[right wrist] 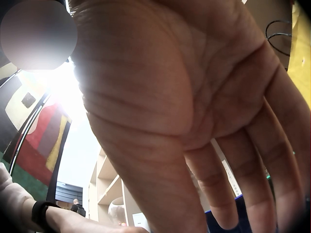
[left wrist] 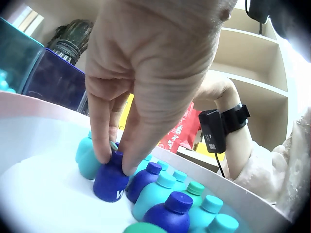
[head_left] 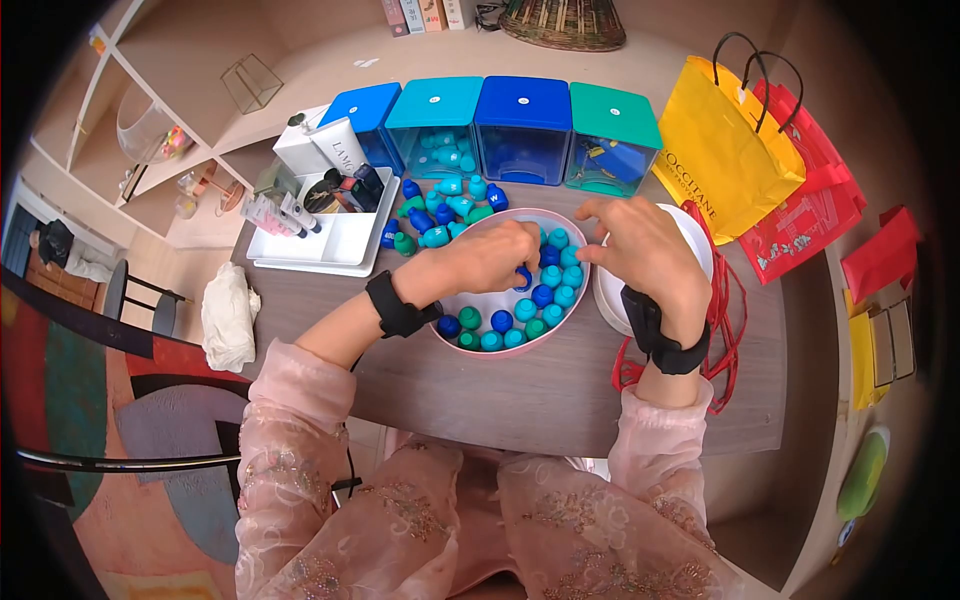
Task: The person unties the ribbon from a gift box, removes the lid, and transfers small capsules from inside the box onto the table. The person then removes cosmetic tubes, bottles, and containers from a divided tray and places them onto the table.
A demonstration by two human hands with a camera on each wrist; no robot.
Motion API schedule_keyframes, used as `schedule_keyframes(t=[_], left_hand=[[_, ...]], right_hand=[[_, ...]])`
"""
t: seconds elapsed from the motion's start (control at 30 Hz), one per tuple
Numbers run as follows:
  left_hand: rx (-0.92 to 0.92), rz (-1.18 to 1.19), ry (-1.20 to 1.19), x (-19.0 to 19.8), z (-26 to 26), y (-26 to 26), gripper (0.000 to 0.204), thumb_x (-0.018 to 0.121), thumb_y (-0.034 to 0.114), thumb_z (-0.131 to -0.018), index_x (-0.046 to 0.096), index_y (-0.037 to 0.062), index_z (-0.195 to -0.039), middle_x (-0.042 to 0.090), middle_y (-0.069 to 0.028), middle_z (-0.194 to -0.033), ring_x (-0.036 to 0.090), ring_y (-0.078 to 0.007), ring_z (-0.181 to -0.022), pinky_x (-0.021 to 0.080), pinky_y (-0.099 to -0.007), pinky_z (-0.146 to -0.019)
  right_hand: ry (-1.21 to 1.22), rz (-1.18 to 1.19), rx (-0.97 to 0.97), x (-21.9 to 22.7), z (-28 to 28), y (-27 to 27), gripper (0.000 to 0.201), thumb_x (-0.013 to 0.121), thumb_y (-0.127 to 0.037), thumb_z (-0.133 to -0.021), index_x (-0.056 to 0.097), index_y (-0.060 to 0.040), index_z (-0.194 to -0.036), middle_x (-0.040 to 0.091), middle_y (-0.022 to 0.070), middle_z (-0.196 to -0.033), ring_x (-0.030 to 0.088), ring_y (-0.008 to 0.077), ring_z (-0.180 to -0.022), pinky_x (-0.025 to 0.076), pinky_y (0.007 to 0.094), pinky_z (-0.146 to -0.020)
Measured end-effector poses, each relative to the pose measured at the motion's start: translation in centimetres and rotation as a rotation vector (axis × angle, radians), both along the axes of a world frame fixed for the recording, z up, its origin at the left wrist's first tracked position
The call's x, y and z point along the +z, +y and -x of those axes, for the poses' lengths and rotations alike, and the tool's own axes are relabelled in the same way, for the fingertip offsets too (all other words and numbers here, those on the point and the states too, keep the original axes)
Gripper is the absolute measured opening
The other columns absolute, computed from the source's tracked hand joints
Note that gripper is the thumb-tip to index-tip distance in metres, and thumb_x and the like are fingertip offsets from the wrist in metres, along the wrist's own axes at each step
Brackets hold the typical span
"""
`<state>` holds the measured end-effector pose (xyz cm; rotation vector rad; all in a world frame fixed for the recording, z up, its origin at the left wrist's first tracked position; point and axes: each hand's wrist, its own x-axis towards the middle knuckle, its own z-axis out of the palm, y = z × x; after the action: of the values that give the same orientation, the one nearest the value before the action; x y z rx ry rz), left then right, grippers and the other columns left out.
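In the pink-rimmed bowl (head_left: pixel 455 338), small bottles in teal, dark blue and green stand along the right and front inner wall. My left hand (head_left: pixel 488 258) reaches into it and pinches a dark blue bottle (left wrist: pixel 111 180) by its cap, upright beside a teal bottle (left wrist: pixel 89 164). My right hand (head_left: pixel 650 255) hovers over the bowl's right edge and a white round lid or plate (head_left: pixel 612 300), fingers loosely bent, holding nothing; its palm (right wrist: pixel 194 97) fills the right wrist view. More loose bottles (head_left: pixel 434 237) lie behind the bowl.
Four lidded boxes in blue, teal and green (head_left: pixel 524 140) stand at the back. A white tray (head_left: pixel 345 240) with cosmetics is at the left, near a white cloth (head_left: pixel 230 318). Yellow (head_left: pixel 730 150) and red paper bags (head_left: pixel 815 220) and red ribbon (head_left: pixel 735 320) are at the right.
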<state>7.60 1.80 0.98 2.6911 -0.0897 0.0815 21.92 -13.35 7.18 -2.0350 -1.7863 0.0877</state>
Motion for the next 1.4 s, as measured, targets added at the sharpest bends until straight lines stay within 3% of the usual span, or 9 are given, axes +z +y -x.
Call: schedule_keyframes(t=[0.47,0.57,0.8,0.87,0.9,0.93,1.1,1.2,1.4], left_hand=[[0.088,0.149,0.065,0.0,0.0,0.7,0.009,0.073,-0.003,-0.067,0.067,-0.0039,-0.074,0.064,-0.0124,-0.087,0.063,-0.0235,-0.079,0.051,-0.0332,-0.068],[0.065,0.235,-0.002,0.2,0.2,1.2,0.009,0.074,-0.001,-0.065,0.066,-0.0029,-0.069,0.064,-0.0129,-0.074,0.063,-0.025,-0.074,0.048,-0.0331,-0.064],[0.018,0.472,-0.136,2.9,-0.1,4.7,0.012,0.075,0.005,-0.07,0.073,0.0016,-0.081,0.068,-0.0063,-0.078,0.063,-0.0152,-0.076,0.051,-0.0285,-0.07],[0.249,0.694,-0.143,3.5,-0.7,5.4,0.012,0.075,0.006,-0.071,0.073,0.001,-0.082,0.068,-0.0091,-0.08,0.064,-0.0149,-0.074,0.052,-0.0266,-0.066],[0.3,0.659,-0.114,3.3,-1.1,5.9,0.01,0.072,0.004,-0.076,0.072,0.0002,-0.085,0.066,-0.0098,-0.093,0.063,-0.014,-0.077,0.053,-0.0242,-0.067],[0.299,0.657,-0.118,2.5,-1.6,6.6,0.01,0.072,0.004,-0.076,0.072,0.0002,-0.085,0.066,-0.0098,-0.093,0.063,-0.014,-0.077,0.053,-0.0242,-0.067],[0.452,0.405,-0.121,0.6,-3.5,8.0,0.009,0.071,0.005,-0.077,0.072,-0.0013,-0.083,0.067,-0.0096,-0.087,0.064,-0.0141,-0.072,0.053,-0.0246,-0.066],[0.474,0.478,-0.14,-0.7,-4.4,8.8,0.012,0.073,0.009,-0.073,0.073,0.0005,-0.081,0.07,-0.0113,-0.076,0.067,-0.0149,-0.067,0.053,-0.0266,-0.064],[0.454,0.379,-0.06,-1.9,-4.6,9.4,0.011,0.072,0.009,-0.073,0.073,0.0012,-0.08,0.07,-0.0102,-0.074,0.067,-0.0131,-0.066,0.053,-0.0262,-0.064]], right_hand=[[0.012,0.026,-0.018,0.2,-0.1,0.0,0.027,0.073,-0.01,-0.066,0.067,0.003,-0.089,0.064,0.0212,-0.081,0.063,0.033,-0.08,0.048,0.0392,-0.072],[0.006,0.037,-0.021,0.3,-0.1,-0.1,0.027,0.073,-0.01,-0.066,0.067,0.0029,-0.089,0.064,0.0211,-0.08,0.063,0.0332,-0.08,0.048,0.0393,-0.072],[0.002,-0.038,-0.006,-0.1,-0.2,-0.3,0.025,0.073,-0.01,-0.066,0.067,0.0022,-0.087,0.064,0.02,-0.08,0.063,0.0335,-0.081,0.047,0.0401,-0.072],[0.012,-0.045,-0.005,-0.2,-0.1,-0.2,0.023,0.073,-0.01,-0.066,0.067,0.0018,-0.085,0.064,0.0195,-0.08,0.062,0.0335,-0.081,0.047,0.0403,-0.072],[0.009,-0.046,-0.004,0.0,-0.1,-0.1,0.023,0.073,-0.01,-0.066,0.067,0.0018,-0.085,0.064,0.0195,-0.08,0.062,0.0335,-0.081,0.047,0.0403,-0.072],[0.02,-0.014,-0.01,0.1,-0.1,-0.1,0.024,0.073,-0.01,-0.066,0.067,0.0017,-0.086,0.064,0.0195,-0.081,0.062,0.0335,-0.081,0.047,0.0403,-0.072],[0.035,0.058,-0.029,0.4,-0.2,0.0,0.025,0.073,-0.01,-0.066,0.067,0.0017,-0.087,0.065,0.0196,-0.082,0.063,0.0334,-0.081,0.048,0.0401,-0.072],[0.027,0.02,-0.021,0.3,-0.1,-0.1,0.025,0.073,-0.01,-0.067,0.067,0.0019,-0.088,0.064,0.0201,-0.082,0.063,0.0334,-0.081,0.048,0.0397,-0.072],[0.032,0.033,-0.034,0.4,-0.3,-0.1,0.025,0.073,-0.01,-0.067,0.067,0.0019,-0.088,0.064,0.0204,-0.079,0.063,0.0333,-0.08,0.048,0.0397,-0.072]])
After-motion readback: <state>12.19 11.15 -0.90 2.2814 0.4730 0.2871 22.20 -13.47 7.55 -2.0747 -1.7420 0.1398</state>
